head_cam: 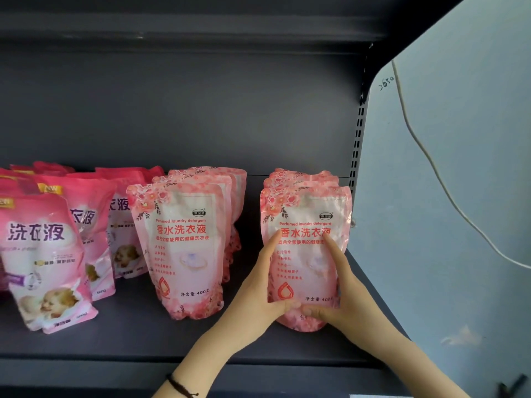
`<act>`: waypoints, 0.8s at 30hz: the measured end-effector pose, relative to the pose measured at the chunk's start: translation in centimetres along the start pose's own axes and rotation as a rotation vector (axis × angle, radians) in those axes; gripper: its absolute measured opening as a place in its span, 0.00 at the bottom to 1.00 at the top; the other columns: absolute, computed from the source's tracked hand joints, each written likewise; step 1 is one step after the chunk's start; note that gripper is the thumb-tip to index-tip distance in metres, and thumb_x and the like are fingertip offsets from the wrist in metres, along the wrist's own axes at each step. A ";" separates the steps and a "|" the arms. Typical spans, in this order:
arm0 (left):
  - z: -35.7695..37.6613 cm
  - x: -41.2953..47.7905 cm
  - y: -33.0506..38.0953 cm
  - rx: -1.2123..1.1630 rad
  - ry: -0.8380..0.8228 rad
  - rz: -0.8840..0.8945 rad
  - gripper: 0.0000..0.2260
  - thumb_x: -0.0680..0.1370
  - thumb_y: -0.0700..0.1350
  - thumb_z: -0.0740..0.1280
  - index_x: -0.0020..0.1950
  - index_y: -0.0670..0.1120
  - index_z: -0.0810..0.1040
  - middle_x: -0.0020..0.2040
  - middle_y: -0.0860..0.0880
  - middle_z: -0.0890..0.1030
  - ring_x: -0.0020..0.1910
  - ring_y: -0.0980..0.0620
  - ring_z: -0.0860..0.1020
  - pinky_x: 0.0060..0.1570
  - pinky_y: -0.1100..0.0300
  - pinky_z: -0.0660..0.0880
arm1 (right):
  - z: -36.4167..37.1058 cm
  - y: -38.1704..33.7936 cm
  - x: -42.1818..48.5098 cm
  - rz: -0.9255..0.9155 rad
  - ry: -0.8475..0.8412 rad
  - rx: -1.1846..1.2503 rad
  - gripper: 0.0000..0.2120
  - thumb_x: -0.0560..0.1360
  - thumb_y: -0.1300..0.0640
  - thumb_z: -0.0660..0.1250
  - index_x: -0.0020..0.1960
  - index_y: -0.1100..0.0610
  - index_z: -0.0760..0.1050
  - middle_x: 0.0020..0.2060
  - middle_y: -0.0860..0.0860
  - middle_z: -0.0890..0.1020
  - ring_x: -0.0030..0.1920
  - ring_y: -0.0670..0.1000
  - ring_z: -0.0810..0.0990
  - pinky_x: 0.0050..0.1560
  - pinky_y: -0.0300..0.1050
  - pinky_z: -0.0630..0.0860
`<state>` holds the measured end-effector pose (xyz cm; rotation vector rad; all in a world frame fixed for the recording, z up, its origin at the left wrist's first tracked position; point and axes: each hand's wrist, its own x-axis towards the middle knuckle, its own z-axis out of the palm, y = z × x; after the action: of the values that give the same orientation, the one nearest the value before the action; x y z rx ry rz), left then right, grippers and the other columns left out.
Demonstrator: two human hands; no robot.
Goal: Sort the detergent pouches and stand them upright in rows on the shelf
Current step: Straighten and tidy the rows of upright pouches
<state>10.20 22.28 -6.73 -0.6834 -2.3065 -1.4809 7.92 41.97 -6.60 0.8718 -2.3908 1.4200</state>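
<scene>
Held: front floral pouch (306, 254), upright at the head of the row just beside the grey end panel (445, 196). Left hand (258, 297) and right hand (347, 297) clasp its lower half. Forefingers lie straight up the face and thumbs press at the base, nearly meeting; the other fingers are hidden behind.

Risk: the soft pouch may slump forward on release, or its top corner may catch the panel.

Away from the panel: a gap, then a second floral row (184, 248), then darker pink pouches (43, 254). Bare shelf (143, 334) in front gives room to pull back.

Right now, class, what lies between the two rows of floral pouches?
In the head view, only bare shelf separates the left row from the right row; lower down, the left hand crosses that gap to hold the right row's front pouch.
</scene>
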 end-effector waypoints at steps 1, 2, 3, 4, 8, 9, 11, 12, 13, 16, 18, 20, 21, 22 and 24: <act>0.0 0.2 -0.1 0.007 0.005 0.001 0.48 0.72 0.41 0.75 0.71 0.75 0.46 0.65 0.84 0.52 0.66 0.81 0.54 0.52 0.85 0.60 | 0.0 0.0 0.2 -0.002 -0.007 0.001 0.55 0.57 0.35 0.77 0.72 0.28 0.45 0.66 0.27 0.65 0.66 0.40 0.72 0.58 0.47 0.79; 0.0 0.3 -0.2 0.011 0.011 0.000 0.48 0.72 0.41 0.75 0.71 0.75 0.46 0.66 0.83 0.52 0.66 0.80 0.54 0.53 0.85 0.60 | 0.0 0.0 0.3 -0.005 -0.011 0.001 0.55 0.57 0.34 0.77 0.73 0.29 0.45 0.66 0.25 0.64 0.66 0.41 0.72 0.58 0.48 0.79; 0.0 0.3 -0.3 0.016 0.018 -0.002 0.48 0.72 0.41 0.75 0.71 0.75 0.46 0.66 0.83 0.52 0.66 0.80 0.54 0.52 0.85 0.60 | 0.0 0.0 0.5 -0.007 -0.012 -0.005 0.55 0.57 0.34 0.76 0.73 0.29 0.45 0.65 0.25 0.63 0.66 0.41 0.73 0.58 0.49 0.79; 0.0 0.3 -0.4 0.024 0.027 -0.004 0.47 0.72 0.42 0.75 0.71 0.75 0.45 0.65 0.84 0.51 0.66 0.80 0.54 0.52 0.85 0.60 | 0.1 0.1 0.6 -0.009 -0.012 -0.018 0.54 0.57 0.34 0.76 0.73 0.29 0.45 0.65 0.25 0.64 0.65 0.41 0.73 0.58 0.49 0.79; 0.2 0.4 -0.3 0.054 0.042 -0.002 0.47 0.73 0.43 0.74 0.70 0.77 0.44 0.63 0.85 0.51 0.65 0.82 0.54 0.51 0.85 0.61 | 0.2 0.1 1.0 -0.011 -0.002 -0.044 0.54 0.59 0.37 0.77 0.72 0.28 0.44 0.66 0.28 0.64 0.65 0.40 0.72 0.58 0.48 0.79; 0.1 0.4 -0.3 0.060 0.041 -0.001 0.47 0.73 0.43 0.74 0.69 0.77 0.44 0.63 0.86 0.51 0.64 0.83 0.54 0.51 0.85 0.61 | 0.3 0.2 1.0 -0.007 0.001 -0.042 0.54 0.59 0.36 0.76 0.72 0.28 0.44 0.68 0.32 0.65 0.66 0.41 0.72 0.59 0.49 0.78; 0.0 0.2 -0.3 0.067 0.033 0.002 0.47 0.72 0.43 0.75 0.70 0.76 0.44 0.64 0.85 0.49 0.64 0.83 0.53 0.51 0.86 0.59 | 0.3 0.2 0.8 -0.002 0.009 -0.059 0.55 0.58 0.33 0.76 0.73 0.29 0.43 0.70 0.37 0.65 0.67 0.43 0.71 0.59 0.50 0.78; -0.1 0.1 -0.4 0.067 0.027 0.001 0.48 0.72 0.44 0.75 0.70 0.76 0.45 0.65 0.84 0.49 0.65 0.83 0.52 0.51 0.86 0.59 | 0.3 0.2 0.6 -0.003 0.012 -0.073 0.55 0.57 0.32 0.75 0.73 0.29 0.44 0.70 0.37 0.65 0.68 0.42 0.70 0.59 0.50 0.78; -0.3 -0.1 -0.5 0.066 0.021 -0.004 0.48 0.71 0.44 0.76 0.70 0.76 0.45 0.66 0.84 0.48 0.65 0.83 0.51 0.52 0.86 0.59 | 0.3 0.2 0.5 -0.006 0.012 -0.080 0.54 0.58 0.31 0.75 0.73 0.29 0.44 0.71 0.36 0.63 0.69 0.42 0.69 0.59 0.51 0.78; -0.7 -0.3 -0.6 0.056 0.004 -0.019 0.48 0.70 0.45 0.77 0.70 0.76 0.47 0.68 0.81 0.49 0.68 0.80 0.50 0.64 0.73 0.58 | 0.1 0.4 0.1 -0.018 0.005 -0.068 0.54 0.59 0.35 0.77 0.73 0.30 0.45 0.71 0.29 0.59 0.71 0.41 0.65 0.61 0.51 0.77; -0.8 -0.3 -0.4 0.022 -0.002 -0.025 0.46 0.71 0.44 0.76 0.70 0.76 0.48 0.70 0.79 0.51 0.71 0.75 0.51 0.71 0.60 0.59 | 0.1 0.5 0.0 -0.032 0.008 -0.062 0.53 0.60 0.38 0.78 0.73 0.31 0.46 0.71 0.27 0.57 0.72 0.40 0.63 0.62 0.51 0.76; -0.8 -0.3 0.0 -0.021 0.012 -0.035 0.43 0.73 0.44 0.75 0.70 0.75 0.50 0.72 0.75 0.53 0.74 0.65 0.55 0.73 0.49 0.61 | 0.2 0.5 -0.1 -0.043 0.007 -0.051 0.53 0.61 0.41 0.78 0.74 0.31 0.46 0.71 0.26 0.57 0.72 0.40 0.63 0.63 0.51 0.76; -0.8 -0.3 0.2 -0.026 0.022 -0.031 0.42 0.73 0.45 0.74 0.70 0.75 0.51 0.72 0.75 0.53 0.75 0.62 0.57 0.73 0.47 0.62 | 0.2 0.5 -0.1 -0.049 0.006 -0.050 0.52 0.61 0.41 0.78 0.73 0.31 0.47 0.71 0.27 0.57 0.72 0.40 0.63 0.63 0.50 0.75; -0.7 -0.4 0.3 -0.020 0.031 -0.021 0.42 0.73 0.45 0.74 0.70 0.75 0.51 0.72 0.75 0.53 0.75 0.61 0.57 0.73 0.46 0.62 | 0.2 0.6 -0.3 -0.055 0.006 -0.056 0.52 0.62 0.42 0.78 0.73 0.30 0.47 0.70 0.26 0.57 0.71 0.38 0.64 0.63 0.48 0.75; -0.6 -0.5 0.5 -0.008 0.047 -0.003 0.39 0.74 0.47 0.73 0.70 0.74 0.52 0.72 0.74 0.54 0.75 0.60 0.58 0.73 0.46 0.62 | 0.1 0.6 -0.6 -0.053 0.011 -0.077 0.49 0.64 0.41 0.77 0.73 0.29 0.48 0.66 0.24 0.60 0.65 0.36 0.68 0.60 0.44 0.76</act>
<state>10.95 21.79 -6.35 -0.6410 -2.2691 -1.4925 8.08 42.36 -7.33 0.8985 -2.3787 1.3010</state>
